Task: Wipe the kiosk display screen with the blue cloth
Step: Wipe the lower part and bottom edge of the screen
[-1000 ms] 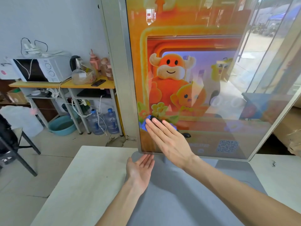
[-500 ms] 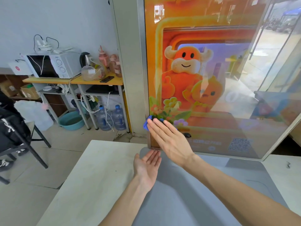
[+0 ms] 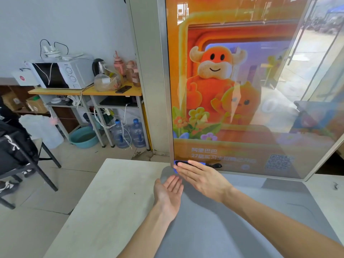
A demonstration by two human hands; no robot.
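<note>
The tall kiosk display screen (image 3: 242,86) shows an orange cartoon bull and a QR code. At its bottom left corner my right hand (image 3: 202,175) presses the blue cloth (image 3: 176,162) flat against the glass with straight fingers; only a blue edge of the cloth shows around the fingertips. Just below it my left hand (image 3: 168,192) lies palm up and relaxed over the grey base (image 3: 242,220), holding nothing.
The kiosk stands on a pale platform (image 3: 111,192). To the left are a yellow-topped shelf (image 3: 83,91) with a microwave (image 3: 61,74) and kettle, water bottles (image 3: 128,135) and a teal basin (image 3: 83,137) on the floor, and a black chair (image 3: 22,151).
My right hand has slid the cloth down the left edge of the screen to the bottom corner. My left hand has stayed palm up below it. The view has shifted left.
</note>
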